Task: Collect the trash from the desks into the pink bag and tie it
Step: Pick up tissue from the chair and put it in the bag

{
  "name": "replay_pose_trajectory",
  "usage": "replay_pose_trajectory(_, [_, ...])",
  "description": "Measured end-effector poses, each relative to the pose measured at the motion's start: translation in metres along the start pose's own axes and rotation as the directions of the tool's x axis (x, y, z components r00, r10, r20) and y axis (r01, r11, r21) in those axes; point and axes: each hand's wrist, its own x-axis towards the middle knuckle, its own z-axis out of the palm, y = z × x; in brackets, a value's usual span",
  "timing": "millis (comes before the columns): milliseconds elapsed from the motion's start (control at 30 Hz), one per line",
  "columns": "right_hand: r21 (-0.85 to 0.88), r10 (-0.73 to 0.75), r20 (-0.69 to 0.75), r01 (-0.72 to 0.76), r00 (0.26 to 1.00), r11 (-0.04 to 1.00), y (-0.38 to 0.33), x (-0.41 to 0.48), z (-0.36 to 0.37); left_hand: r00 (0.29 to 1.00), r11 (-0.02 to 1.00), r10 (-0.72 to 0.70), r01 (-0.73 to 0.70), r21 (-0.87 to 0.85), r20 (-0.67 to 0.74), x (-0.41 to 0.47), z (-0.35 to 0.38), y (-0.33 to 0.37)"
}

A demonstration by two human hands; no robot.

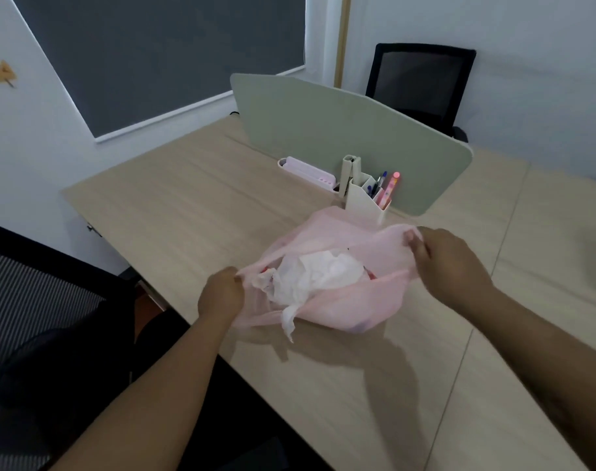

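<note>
A thin pink bag (pixel 371 300) lies on the light wooden desk (pixel 187 212), its mouth stretched wide between my hands. Crumpled white paper trash (pixel 313 273) fills the opening, and one strip hangs over the near rim. Something red shows at both edges of the paper. My left hand (pixel 221 295) grips the bag's left rim with curled fingers. My right hand (pixel 449 263) pinches the right rim, held a little higher and farther back.
Behind the bag stand a white pen holder (pixel 366 198) with pens, a pink-and-white case (pixel 306 171) and a grey-green divider panel (pixel 350 137). A black mesh chair (pixel 422 83) sits beyond the divider; another dark chair (pixel 45 300) is at my left.
</note>
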Motion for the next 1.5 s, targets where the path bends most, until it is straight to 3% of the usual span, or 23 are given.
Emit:
replay_pose_trajectory(67, [-0.091,0.036,-0.094,-0.045,0.995,0.995,0.012,0.014,-0.024,0.993,0.958,-0.079,0.051,-0.281,-0.089,0.011,-0.02,0.022])
replay_pose_trajectory(133, [0.013,0.155,-0.27,-0.158,0.95,0.987,0.019,0.026,-0.042,0.989,0.896,-0.027,-0.039,-0.442,-0.143,0.019,-0.039,0.059])
replay_pose_trajectory(167, [0.1,0.216,-0.264,-0.196,0.94,0.976,0.021,0.032,-0.048,0.992,0.898,0.064,-0.105,-0.427,-0.111,0.022,-0.046,0.077])
replay_pose_trajectory(200, [0.177,0.247,-0.172,-0.217,0.954,0.96,0.02,0.036,-0.052,0.987,0.914,0.15,-0.159,-0.372,-0.054,0.021,-0.054,0.094])
replay_pose_trajectory(267, [0.165,0.221,-0.029,-0.213,0.975,0.963,0.021,0.038,-0.056,0.977,0.937,0.195,-0.21,-0.278,-0.082,0.024,-0.069,0.113])
replay_pose_trajectory(367, [0.103,0.187,-0.264,-0.165,0.946,0.981,0.027,0.041,-0.071,0.966,0.945,0.146,-0.2,-0.259,-0.214,0.031,-0.089,0.121])
replay_pose_trajectory(467, [0.152,0.179,-0.108,-0.162,0.978,0.975,0.034,0.041,-0.083,0.974,0.964,0.152,-0.184,-0.195,-0.167,0.026,-0.098,0.12])
replay_pose_trajectory(567, [0.1,0.118,-0.275,-0.094,0.954,0.991,0.04,0.042,-0.095,0.946,0.954,0.14,-0.208,-0.218,-0.293,0.023,-0.103,0.116])
replay_pose_trajectory(600, [0.125,0.132,-0.277,-0.101,0.952,0.987,0.041,0.043,-0.098,0.947,0.96,0.165,-0.219,-0.174,-0.276,0.021,-0.105,0.115])
replay_pose_trajectory(700, [0.233,0.199,-0.191,-0.152,0.961,0.96,0.042,0.041,-0.104,0.954,0.973,0.23,-0.232,0.009,-0.194,0.012,-0.103,0.111])
replay_pose_trajectory(800, [0.215,0.171,-0.193,-0.129,0.966,0.968,0.043,0.04,-0.11,0.93,0.971,0.235,-0.235,0.037,-0.282,0.005,-0.107,0.108])
replay_pose_trajectory(867, [0.25,0.127,-0.039,-0.114,0.991,0.962,0.04,0.036,-0.107,0.936,0.964,0.267,-0.26,0.06,-0.228,-0.001,-0.108,0.109])
replay_pose_trajectory(933, [0.276,0.086,-0.026,-0.076,0.996,0.958,0.031,0.031,-0.101,0.947,0.959,0.283,-0.274,0.078,-0.155,-0.01,-0.107,0.111])
replay_pose_trajectory(1133, [0.38,-0.102,-0.01,0.098,0.995,0.92,-0.004,0.019,-0.064,0.984,0.986,0.155,-0.16,-0.051,-0.091,-0.042,-0.125,0.072])
replay_pose_trajectory(1367, [0.518,-0.111,0.002,0.094,0.994,0.85,-0.04,0.003,0.003,0.949,0.967,0.068,0.013,0.253,-0.309,-0.103,-0.21,-0.047])
replay_pose_trajectory(1500, [0.52,-0.062,-0.032,0.07,0.998,0.851,-0.054,-0.007,0.024,0.92,0.821,-0.027,0.244,0.516,-0.392,-0.131,-0.265,-0.128])
